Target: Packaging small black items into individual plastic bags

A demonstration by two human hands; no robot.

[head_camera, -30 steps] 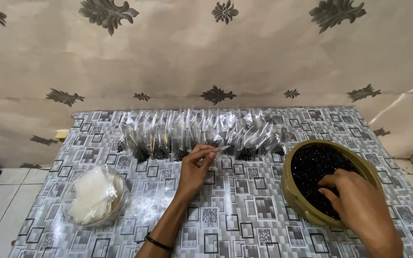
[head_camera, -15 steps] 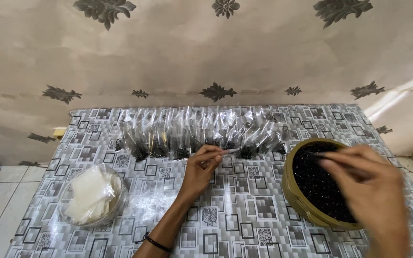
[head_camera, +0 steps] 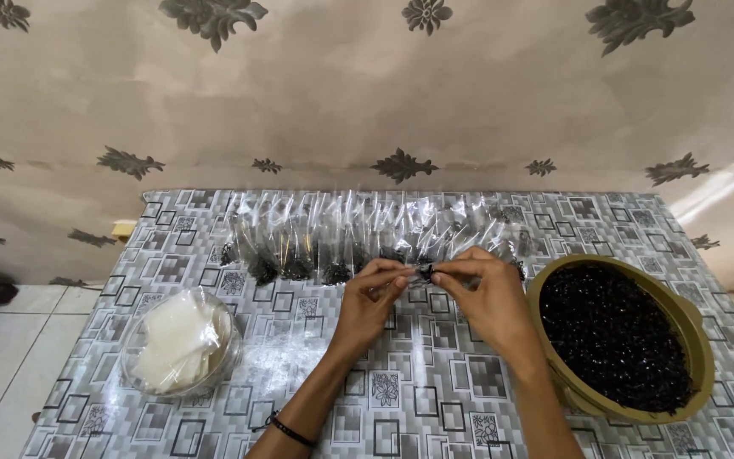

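Observation:
My left hand [head_camera: 370,299] pinches the mouth of a small clear plastic bag [head_camera: 415,271] over the patterned table [head_camera: 435,382]. My right hand [head_camera: 486,293] meets it from the right, fingertips pinched on a few small black pieces at the bag's opening. Right of my hands stands a round olive-coloured basket [head_camera: 694,327] full of small black pieces [head_camera: 618,336]. Behind my hands lies a row of several filled clear bags [head_camera: 341,234], each with black pieces at the bottom.
A clear round bowl [head_camera: 133,348] holding a stack of empty clear bags [head_camera: 176,340] sits at the left of the table. A patterned wall [head_camera: 367,93] rises right behind the table. Tiled floor [head_camera: 2,340] lies to the left.
My right hand left the basket and swung left to meet my left hand at the small bag. The left hand stayed roughly in place.

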